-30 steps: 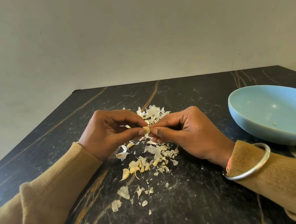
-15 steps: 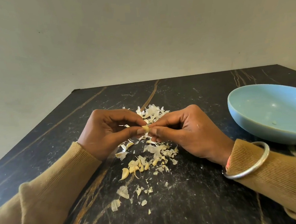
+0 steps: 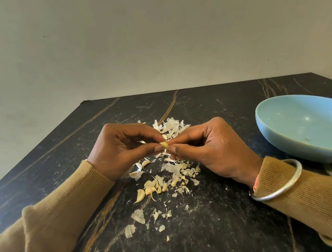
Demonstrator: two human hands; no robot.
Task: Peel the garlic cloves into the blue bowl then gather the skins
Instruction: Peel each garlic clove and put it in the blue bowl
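Clove (image 3: 164,145) of garlic, pinched at either end: the left hand (image 3: 121,148) holds it between thumb and forefinger, and the right hand (image 3: 208,148) nips its other end with curled fingers. Peeling looks to be the step in hand. Loose skins (image 3: 176,169) lie directly below the grip and just beyond it. A few cloves (image 3: 146,190) lie nearer the person on the table (image 3: 217,230). The blue bowl (image 3: 298,120) stands well to the right of the grip. Next, strip the skin free, then carry the clove rightward to the bowl.
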